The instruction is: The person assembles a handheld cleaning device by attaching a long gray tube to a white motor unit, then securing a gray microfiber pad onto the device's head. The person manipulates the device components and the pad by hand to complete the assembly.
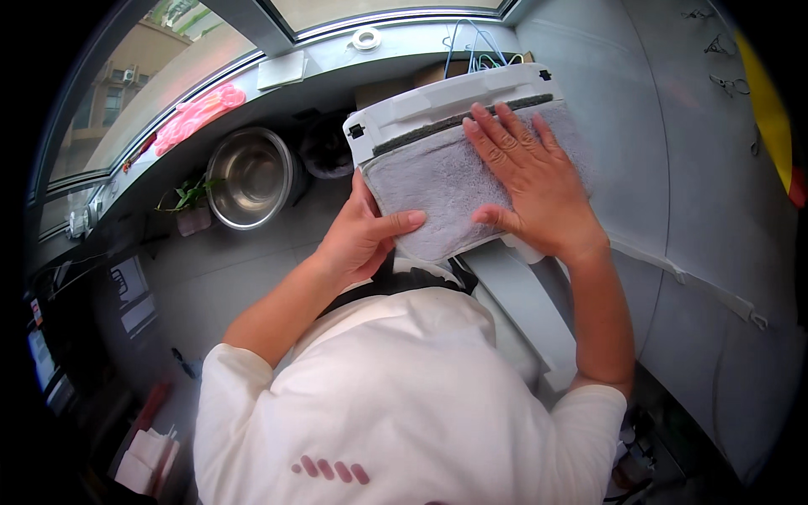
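Note:
In front of my chest a white plastic plate [454, 97] is raised and tilted, with a dark clip or slot near each end. A light grey plush pad [446, 181] covers its face, below a darker grey strip [421, 133]. My left hand [362, 231] grips the plate's left edge, the thumb on the pad and the fingers hidden behind. Flat on the right part of the pad lies my right hand [539, 198], its fingers spread toward the strip and its thumb apart. The plate's underside is out of sight.
A round metal basin [251, 178] stands at the left beside a potted plant [192, 206]. The window sill holds a pink cloth-like bundle [200, 116], a roll of tape [366, 39] and clothes hangers [475, 46]. A smooth grey wall [602, 109] rises at the right.

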Demonstrator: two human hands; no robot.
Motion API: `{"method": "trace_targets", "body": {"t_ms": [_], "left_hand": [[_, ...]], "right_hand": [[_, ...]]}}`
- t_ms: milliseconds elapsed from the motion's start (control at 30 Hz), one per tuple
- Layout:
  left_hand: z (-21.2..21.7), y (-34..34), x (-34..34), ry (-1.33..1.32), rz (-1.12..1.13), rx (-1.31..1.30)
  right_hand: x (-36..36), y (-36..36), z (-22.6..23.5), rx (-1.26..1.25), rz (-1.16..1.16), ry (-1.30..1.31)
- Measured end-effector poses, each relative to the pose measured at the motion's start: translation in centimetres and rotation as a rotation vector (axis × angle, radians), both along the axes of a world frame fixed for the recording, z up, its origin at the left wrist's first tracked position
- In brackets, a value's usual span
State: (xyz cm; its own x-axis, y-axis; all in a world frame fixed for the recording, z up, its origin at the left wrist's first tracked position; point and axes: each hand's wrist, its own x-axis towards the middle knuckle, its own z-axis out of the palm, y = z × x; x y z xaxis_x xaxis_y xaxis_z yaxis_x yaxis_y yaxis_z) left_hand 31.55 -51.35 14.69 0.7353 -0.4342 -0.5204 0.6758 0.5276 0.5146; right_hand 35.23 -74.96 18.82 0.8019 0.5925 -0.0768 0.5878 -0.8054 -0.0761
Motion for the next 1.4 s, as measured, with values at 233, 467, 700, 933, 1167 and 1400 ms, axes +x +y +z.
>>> {"method": "trace_targets", "body": {"t_ms": [233, 467, 700, 933, 1167, 1400], "left_hand": [[0.0, 0.4, 0.0, 0.022, -0.002, 0.023], [-0.4, 0.7, -0.2, 0.003, 0.003, 0.028], [-0.5, 1.0, -0.2, 0.014, -0.031, -0.033], [-0.6, 1.0, -0.3, -0.024, -0.037, -0.052], [-0.3, 0.8, -0.6, -0.035, -0.008, -0.026], [-0.4, 1.0, -0.5, -0.03, 0.017, -0.109]], "right_hand": [[1.4, -3.7, -1.0, 0.018, -0.19, -0.014], [2.1, -5.8, -2.6, 0.278, -0.336, 0.133], [2.2, -6.2, -3.0, 0.468, -0.477, 0.156], [2.1, -6.2, -2.1, 0.226, -0.595, 0.134], [0.9, -0.7, 2.5, -0.144, -0.327, -0.296], [-2.6, 8.8, 1.3, 0.01, 0.138, 0.102]]}}
